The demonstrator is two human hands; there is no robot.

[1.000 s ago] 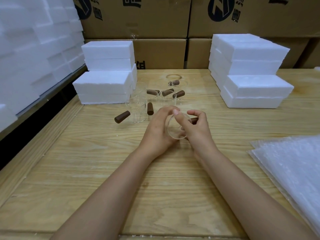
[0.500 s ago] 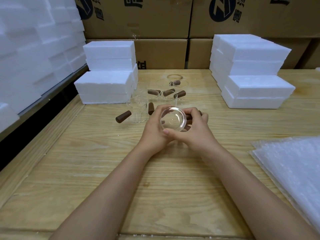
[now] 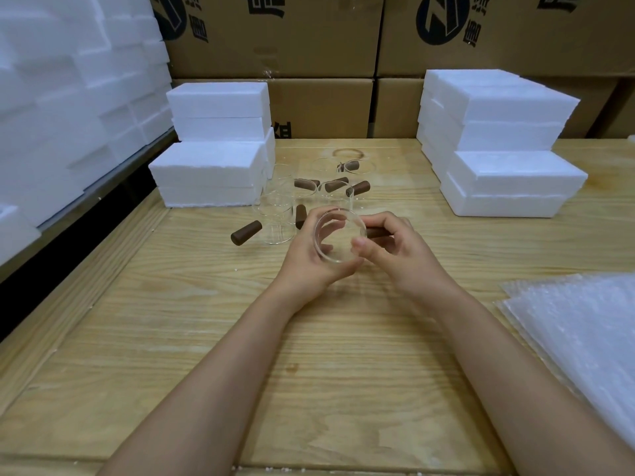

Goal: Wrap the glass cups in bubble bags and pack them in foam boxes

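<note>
Two bare forearms reach forward over the wooden table point(image 3: 309, 389), and a pile of clear bubble bags point(image 3: 580, 338) lies flat at its right edge, well apart from the hands

Past the middle of the table the hands meet round one glass cup point(image 3: 338, 237), held just off the wood and tipped so its open mouth faces the camera. The left hand point(image 3: 305, 259) cups it from the left and below, fingers curled round the glass wall and thumb against the near side. The right hand point(image 3: 398, 259) pinches it from the right: the thumb tip sits on the rim, and the fingers curl over the cup's brown handle point(image 3: 378, 231), which sticks out to the right

Just behind the hands stands a cluster of other glass cups point(image 3: 276, 223) with the same brown handles, some upright; how the rest stand is hard to tell through the clear glass. A stack of white foam boxes point(image 3: 213, 166) sits to the left of the cluster and a taller stack of closed foam boxes point(image 3: 508, 156) to the right. Printed cardboard cartons point(image 3: 309, 46) line the back, and more foam blocks point(image 3: 68, 97) are piled along the far left
</note>
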